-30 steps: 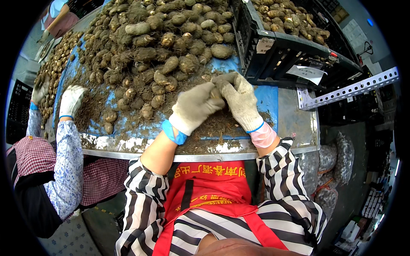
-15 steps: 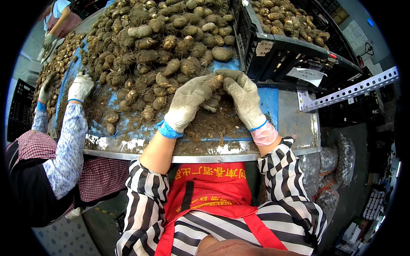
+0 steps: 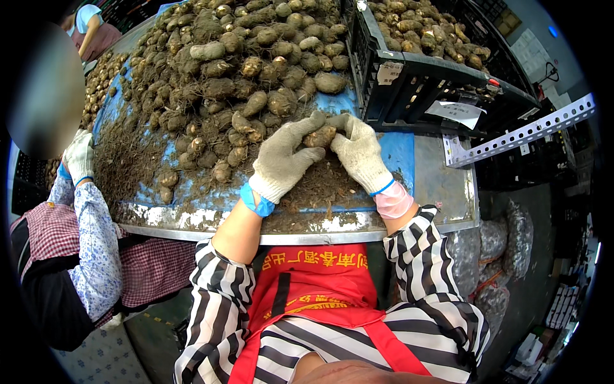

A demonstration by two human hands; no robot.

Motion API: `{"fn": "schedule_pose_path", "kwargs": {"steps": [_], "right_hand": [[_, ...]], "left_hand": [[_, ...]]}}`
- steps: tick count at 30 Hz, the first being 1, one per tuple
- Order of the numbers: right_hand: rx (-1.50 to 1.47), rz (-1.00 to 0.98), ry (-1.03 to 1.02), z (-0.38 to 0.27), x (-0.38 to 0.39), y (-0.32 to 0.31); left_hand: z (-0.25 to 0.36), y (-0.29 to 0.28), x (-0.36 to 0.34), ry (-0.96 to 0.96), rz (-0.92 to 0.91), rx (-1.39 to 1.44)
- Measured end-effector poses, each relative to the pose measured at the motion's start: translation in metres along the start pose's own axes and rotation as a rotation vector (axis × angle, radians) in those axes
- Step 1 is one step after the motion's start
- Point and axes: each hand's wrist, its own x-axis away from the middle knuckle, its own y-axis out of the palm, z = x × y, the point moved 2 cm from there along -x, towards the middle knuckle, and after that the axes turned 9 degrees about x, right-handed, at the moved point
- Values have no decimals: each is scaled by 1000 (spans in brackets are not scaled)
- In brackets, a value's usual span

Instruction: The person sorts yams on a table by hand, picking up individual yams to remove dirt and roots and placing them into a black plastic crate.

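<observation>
My left hand (image 3: 281, 160) and my right hand (image 3: 359, 152), both in pale knitted gloves, close round a brown knobbly tuber (image 3: 318, 136) with their fingertips, low over the blue sheet (image 3: 400, 160). Loose soil and root fibres lie beneath them. Beyond, a big pile of hairy brown tubers (image 3: 224, 77) covers much of the metal-edged table (image 3: 300, 238).
A black crate (image 3: 403, 96) of tubers stands back right beside a perforated metal bar (image 3: 518, 134). Bags (image 3: 486, 249) lie right of the table. At left, a co-worker in a flowered sleeve (image 3: 93, 249) has a gloved hand (image 3: 80, 153) at the table; another person (image 3: 96, 32) stands beyond.
My fingers have shifted and turned the tuber, which now shows more fully between both hands. The neighbouring co-worker's gloved hand rose, then moved left; a blurred patch now covers the upper left.
</observation>
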Motion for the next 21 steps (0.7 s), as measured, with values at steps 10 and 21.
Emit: {"fn": "schedule_pose_path", "kwargs": {"steps": [10,21], "right_hand": [[-101,74,-134,-19,9,-5],[434,313,-581,-17,9,4]], "left_hand": [[2,-2,-7,-161,-153,1083],[5,-20,9,-253,-108,1065]]}}
